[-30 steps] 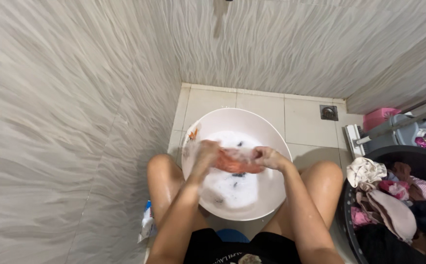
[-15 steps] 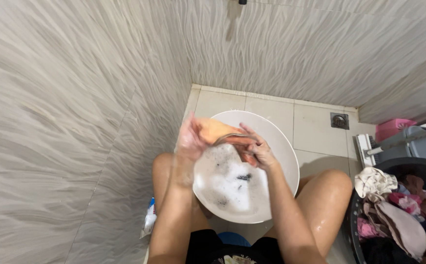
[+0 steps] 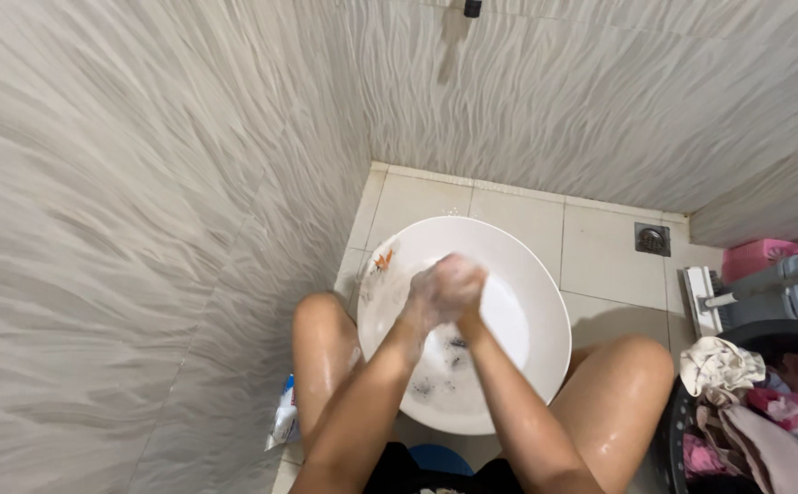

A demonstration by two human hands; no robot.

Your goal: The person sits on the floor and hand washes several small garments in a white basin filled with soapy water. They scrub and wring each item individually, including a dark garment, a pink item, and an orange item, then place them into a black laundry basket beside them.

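A wide white basin [image 3: 527, 274] with soapy water stands on the tiled floor between my knees. My left hand [image 3: 428, 295] and my right hand [image 3: 469, 285] are pressed together above its middle, both covered in white foam. They are closed around a small orange cloth [image 3: 466, 322], of which only a sliver shows under the palms. Dark specks float in the suds [image 3: 436, 370] below my wrists. A small orange mark [image 3: 382, 261] sits on the basin's left inner wall.
Wavy grey tiled walls close in at the left and back. A floor drain [image 3: 652, 240] lies to the right of the basin. A dark basket of clothes [image 3: 747, 412] and a pink container [image 3: 760, 256] stand at the right. A white packet [image 3: 284, 416] lies by my left leg.
The orange cloth was stretched between my hands, then lifted at the basin's far left. Now both hands have come together over the middle and are foamier, with the cloth bunched inside.
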